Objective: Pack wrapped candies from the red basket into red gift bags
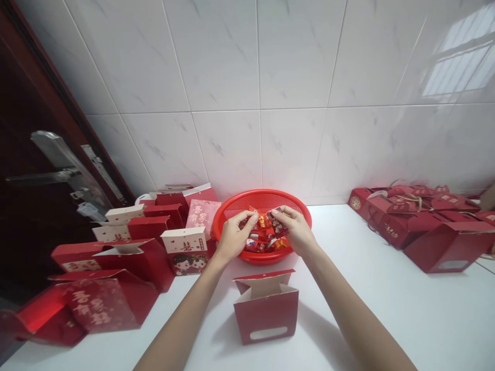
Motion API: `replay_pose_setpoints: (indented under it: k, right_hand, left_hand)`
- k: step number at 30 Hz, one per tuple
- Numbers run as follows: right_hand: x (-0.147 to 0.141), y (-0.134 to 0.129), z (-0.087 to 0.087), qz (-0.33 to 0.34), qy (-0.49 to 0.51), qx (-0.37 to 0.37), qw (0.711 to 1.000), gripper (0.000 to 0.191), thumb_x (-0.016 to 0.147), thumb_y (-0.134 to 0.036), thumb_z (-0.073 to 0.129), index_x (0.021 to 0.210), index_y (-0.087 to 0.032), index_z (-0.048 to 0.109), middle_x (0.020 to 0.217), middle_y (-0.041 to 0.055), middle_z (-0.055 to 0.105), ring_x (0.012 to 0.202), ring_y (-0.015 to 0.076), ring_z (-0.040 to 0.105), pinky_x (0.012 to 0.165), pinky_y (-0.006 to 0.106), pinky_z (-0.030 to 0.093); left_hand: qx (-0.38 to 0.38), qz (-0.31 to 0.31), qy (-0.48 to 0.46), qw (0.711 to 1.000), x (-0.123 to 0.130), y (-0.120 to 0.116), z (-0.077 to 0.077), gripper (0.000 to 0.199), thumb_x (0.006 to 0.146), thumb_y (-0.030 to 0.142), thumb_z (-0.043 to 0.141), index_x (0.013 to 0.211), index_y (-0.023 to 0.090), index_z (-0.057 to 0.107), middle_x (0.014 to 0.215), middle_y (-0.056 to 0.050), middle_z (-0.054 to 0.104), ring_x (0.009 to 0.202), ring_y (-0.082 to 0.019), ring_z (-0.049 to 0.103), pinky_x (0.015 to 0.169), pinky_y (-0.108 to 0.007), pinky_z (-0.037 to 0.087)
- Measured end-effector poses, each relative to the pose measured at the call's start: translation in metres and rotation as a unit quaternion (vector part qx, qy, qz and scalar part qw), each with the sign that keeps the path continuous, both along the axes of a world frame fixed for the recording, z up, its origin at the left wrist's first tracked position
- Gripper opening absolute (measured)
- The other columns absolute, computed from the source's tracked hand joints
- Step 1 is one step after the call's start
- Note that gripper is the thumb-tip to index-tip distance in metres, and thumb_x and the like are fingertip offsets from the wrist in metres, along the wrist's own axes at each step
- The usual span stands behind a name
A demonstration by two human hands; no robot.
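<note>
A red plastic basket point(266, 194) with a perforated wall holds several wrapped candies point(263, 221) in red, gold and dark wrappers. Over its left side my left hand point(235, 236) is closed, thumb and fingers pinched around a wrapped candy mostly hidden by them. My right hand point(297, 231), over the right side, pinches a dark-wrapped candy point(278, 226) between thumb and fingers. Between my forearms stands a dark red paper gift box point(266, 314), its top flaps open and a pale slot low on its front.
Rows of open red and pink gift boxes point(112, 304) stand at the left, one with two cartoon figures point(189, 263). Closed red boxes point(406, 221) with cords are grouped at the right. A tiled wall point(294, 149) rises behind the white tabletop point(348, 293); a dark door point(38, 221) is at far left.
</note>
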State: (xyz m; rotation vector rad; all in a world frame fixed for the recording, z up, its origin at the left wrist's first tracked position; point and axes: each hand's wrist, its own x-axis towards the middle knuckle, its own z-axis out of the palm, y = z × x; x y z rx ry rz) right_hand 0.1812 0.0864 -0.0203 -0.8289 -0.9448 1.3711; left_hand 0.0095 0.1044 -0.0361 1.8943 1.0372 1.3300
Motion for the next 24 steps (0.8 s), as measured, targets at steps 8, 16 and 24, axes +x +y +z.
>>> replay_pose_setpoints:
  k: [8,16,24]
  right_hand:
    - [-0.008,-0.003,-0.007,0.010,-0.027,0.030,0.999,0.044,0.061,-0.052,0.085,0.074,-0.020,0.059,0.069,-0.0040,0.058,0.059,0.0107,0.050,0.055,0.025,0.042]
    - [-0.015,-0.001,-0.015,0.001,-0.031,0.020,0.999,0.046,0.063,-0.053,0.082,0.086,-0.019,0.062,0.075,-0.0025,0.059,0.061,0.0109,0.049,0.056,0.027,0.042]
    - [-0.023,-0.002,-0.016,0.011,0.037,-0.006,0.999,0.052,0.053,-0.050,0.089,0.083,-0.017,0.063,0.072,-0.0022,0.059,0.063,0.0121,0.053,0.058,0.027,0.045]
  left_hand:
    - [-0.004,0.007,-0.006,1.000,0.004,-0.001,-0.002,0.035,0.093,0.046,0.056,0.098,0.016,0.075,0.092,-0.004,0.074,0.085,-0.019,0.067,0.079,-0.027,0.051]
    - [-0.015,0.024,-0.018,0.999,0.005,-0.001,-0.006,0.040,0.092,0.050,0.057,0.099,0.015,0.075,0.093,-0.005,0.075,0.088,-0.021,0.067,0.080,-0.028,0.051]
    - [-0.017,0.056,-0.022,0.998,0.006,0.000,-0.011,0.048,0.093,0.056,0.053,0.105,0.015,0.077,0.103,-0.008,0.077,0.096,-0.025,0.070,0.086,-0.034,0.054]
